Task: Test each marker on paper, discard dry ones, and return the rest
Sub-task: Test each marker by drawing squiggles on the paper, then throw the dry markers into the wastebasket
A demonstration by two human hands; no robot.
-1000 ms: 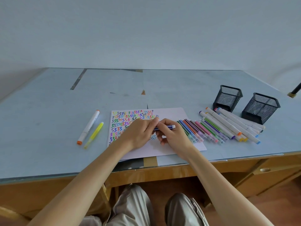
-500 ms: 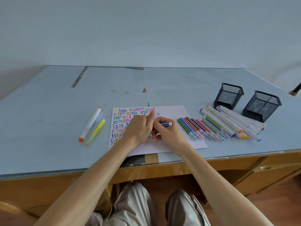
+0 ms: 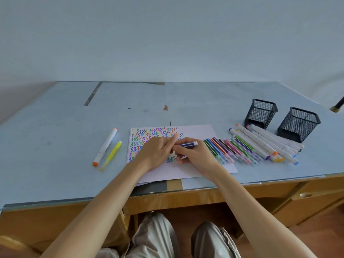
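Observation:
A white sheet of paper (image 3: 197, 131) covered in coloured zigzag marks lies at the desk's front middle. My right hand (image 3: 197, 155) holds a blue-striped marker (image 3: 187, 144) over the sheet, its white end pointing right. My left hand (image 3: 158, 151) pinches the marker's other end; whether it holds a cap is hidden by the fingers. A row of thin coloured markers (image 3: 230, 149) lies on the paper's right edge. Thick white markers (image 3: 264, 142) lie further right.
Two black mesh pen cups (image 3: 260, 112) (image 3: 297, 123) stand at the back right. An orange-tipped white marker (image 3: 106, 146) and a yellow highlighter (image 3: 111, 155) lie apart on the left. The desk's front edge (image 3: 111, 198) runs just below the paper.
Both hands stay together on the blue marker over the paper. They have shifted only slightly, and the marker's white end has dipped a little.

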